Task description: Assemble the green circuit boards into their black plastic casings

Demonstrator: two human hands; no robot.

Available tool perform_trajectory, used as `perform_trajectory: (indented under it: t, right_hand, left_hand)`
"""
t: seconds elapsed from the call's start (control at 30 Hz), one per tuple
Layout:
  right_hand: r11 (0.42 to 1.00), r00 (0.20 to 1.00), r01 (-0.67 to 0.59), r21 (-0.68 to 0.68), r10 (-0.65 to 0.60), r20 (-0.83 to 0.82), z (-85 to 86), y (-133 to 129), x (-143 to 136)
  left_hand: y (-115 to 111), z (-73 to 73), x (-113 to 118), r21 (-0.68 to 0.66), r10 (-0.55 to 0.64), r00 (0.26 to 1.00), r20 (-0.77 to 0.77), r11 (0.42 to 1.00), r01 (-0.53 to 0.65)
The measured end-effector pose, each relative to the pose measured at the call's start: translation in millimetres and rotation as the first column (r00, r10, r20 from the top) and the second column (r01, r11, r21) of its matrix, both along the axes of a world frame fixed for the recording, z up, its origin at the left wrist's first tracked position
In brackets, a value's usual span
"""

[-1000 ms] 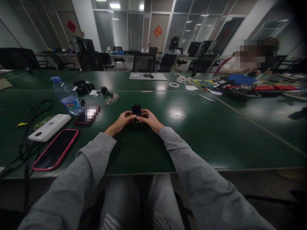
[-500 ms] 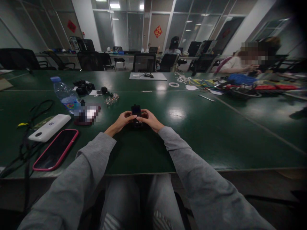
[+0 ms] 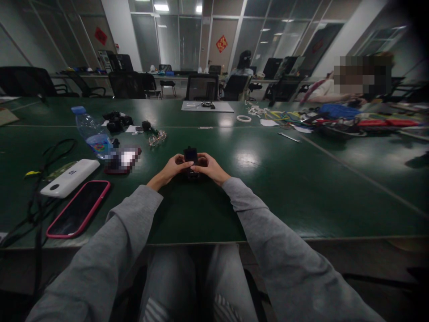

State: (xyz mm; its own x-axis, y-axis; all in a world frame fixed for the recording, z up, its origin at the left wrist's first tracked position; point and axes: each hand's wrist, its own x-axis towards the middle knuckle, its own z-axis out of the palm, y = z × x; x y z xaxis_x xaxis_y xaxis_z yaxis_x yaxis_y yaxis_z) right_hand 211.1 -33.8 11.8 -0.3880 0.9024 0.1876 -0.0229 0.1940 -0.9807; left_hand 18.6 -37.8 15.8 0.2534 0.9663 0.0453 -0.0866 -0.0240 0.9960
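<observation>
A small black device with a dark square face (image 3: 191, 154) stands on the green table between my two hands. My left hand (image 3: 174, 166) grips its left side, thumb across the front. From the right, my right hand (image 3: 209, 167) holds the same device, its thumb meeting the left one low on the front face. The fingers behind the device are partly hidden. What kind of device it is I cannot make out.
To the left lie a red-edged phone (image 3: 79, 209), a white power bank (image 3: 70, 178), another phone (image 3: 123, 161), a water bottle (image 3: 97, 139) and black straps. Glasses (image 3: 157, 138) lie farther back. Cables and a blue bundle (image 3: 338, 111) are at the right, near a seated person (image 3: 323, 89).
Both hands keep the same hold on the black device. My right thumb has shifted very slightly downward; the view has moved a touch.
</observation>
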Motion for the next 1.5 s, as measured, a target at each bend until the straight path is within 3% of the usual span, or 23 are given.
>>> perform_trajectory:
  t: [0.33,1.5]
  right_hand:
    - [1.000,1.000,-0.012,-0.011,0.012,0.010,5.1,-4.0,-2.7]
    - [0.993,1.000,0.003,-0.121,-0.002,0.010,-1.5,-1.1,-4.6]
  left_hand:
    - [0.6,-2.7,-0.2,0.036,0.030,0.998,-0.046,0.999,-0.029]
    - [-1.9,-0.1,2.3,0.026,0.065,0.994,-0.088,0.998,-0.063]
